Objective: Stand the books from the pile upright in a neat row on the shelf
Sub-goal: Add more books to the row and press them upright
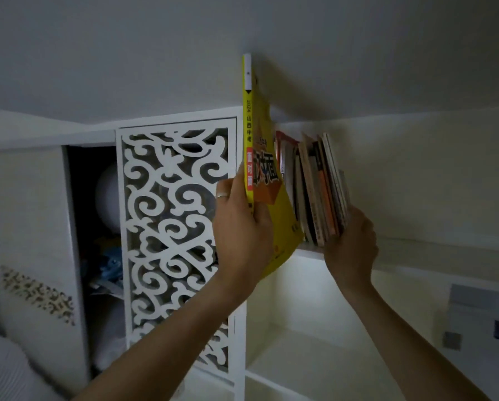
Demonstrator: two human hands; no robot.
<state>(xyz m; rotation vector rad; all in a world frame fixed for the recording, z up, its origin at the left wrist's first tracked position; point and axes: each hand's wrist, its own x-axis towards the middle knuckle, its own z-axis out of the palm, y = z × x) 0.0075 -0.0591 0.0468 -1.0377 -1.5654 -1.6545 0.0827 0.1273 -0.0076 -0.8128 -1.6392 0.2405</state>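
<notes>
Looking up from the head cam, dim light, white shelving unit w/ two bare arms reaching up.

Gripping a tall yellow book [249,134] w/ the left hand [241,227], fingers closed round the lower spine, thumb on the right-hand cover, silver ring [222,194] showing on one finger. Standing upright, spine facing the cam, top edge right up near the ceiling [242,30], lower corner of the cover hanging below the shelf [401,250] edge. Sitting at the left end of the row, just beside the next book.

Bracing the row of books [317,186] w/ the right hand [351,247], fingers curled round the bottom of the rightmost volumes, palm under the shelf edge. Leaning a bit, tops fanning toward the right, approx. a dozen thin spines, orange, brown, cream; titles too blurred to read.

Showing a white fretwork door [175,227] w/ scroll cut-outs to the left of the yellow book, just behind the left hand. Showing further left an open dark compartment [94,227] holding a pale round thing and something blue, too dark to tell what. Showing below the shelf a lit, open cubby [300,328]. Showing at bottom left a white ribbed fabric [5,369], blurred.
</notes>
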